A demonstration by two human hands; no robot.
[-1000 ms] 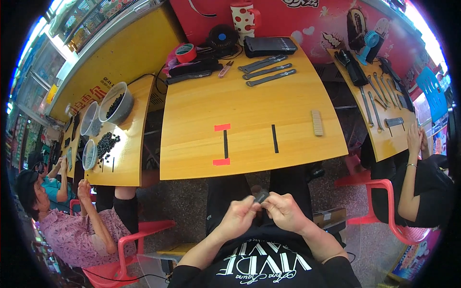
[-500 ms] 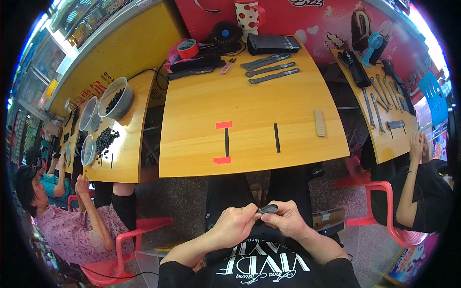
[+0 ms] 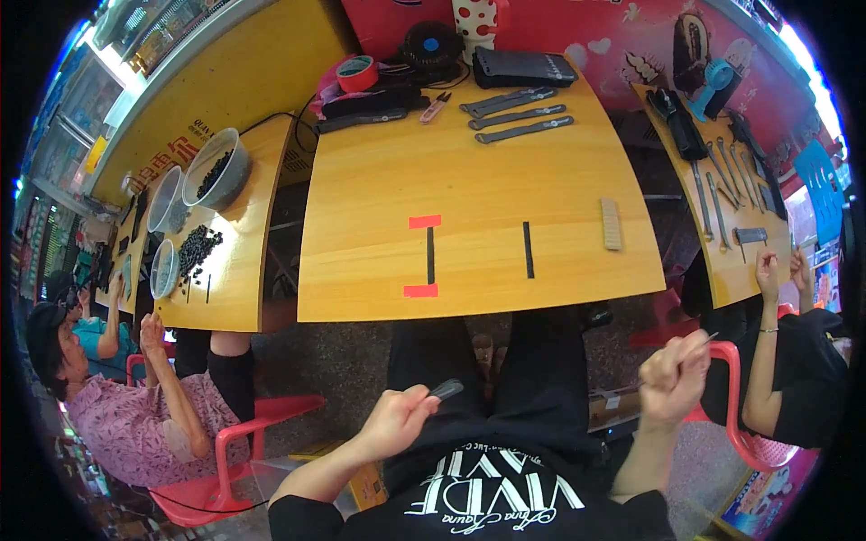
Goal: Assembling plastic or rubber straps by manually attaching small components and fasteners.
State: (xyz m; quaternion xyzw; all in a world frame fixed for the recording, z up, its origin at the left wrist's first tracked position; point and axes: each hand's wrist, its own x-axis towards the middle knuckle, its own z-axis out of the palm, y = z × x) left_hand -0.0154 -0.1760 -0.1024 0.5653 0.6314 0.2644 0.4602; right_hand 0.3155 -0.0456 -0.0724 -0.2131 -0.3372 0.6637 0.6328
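Above my lap, my left hand [image 3: 397, 420] is closed round a folded dark grey fabric strap [image 3: 447, 389], whose rounded end sticks out past the fingertips. My right hand [image 3: 673, 377] is raised well off to the right, beyond the table's front edge, with its fingers pinched together. A thin needle-like thing [image 3: 712, 336] pokes out from that pinch; it is too small to tell more. Several flat dark grey straps [image 3: 521, 129] lie at the back of the table [image 3: 361, 194]. A pair of thread snips [image 3: 436, 107] rests to their left.
Red tape [image 3: 424, 222] and black strips [image 3: 529, 250] mark the tabletop, with a ribbed beige piece [image 3: 612, 224] at right. A dark pouch [image 3: 523, 68], tape roll [image 3: 357, 73], fan [image 3: 431, 45] and dotted mug [image 3: 477, 20] stand behind. People sit at side tables left and right.
My hands were together at the strap and are now far apart. The right has swung up and right in a pinch; the left has moved slightly left, still holding the strap.
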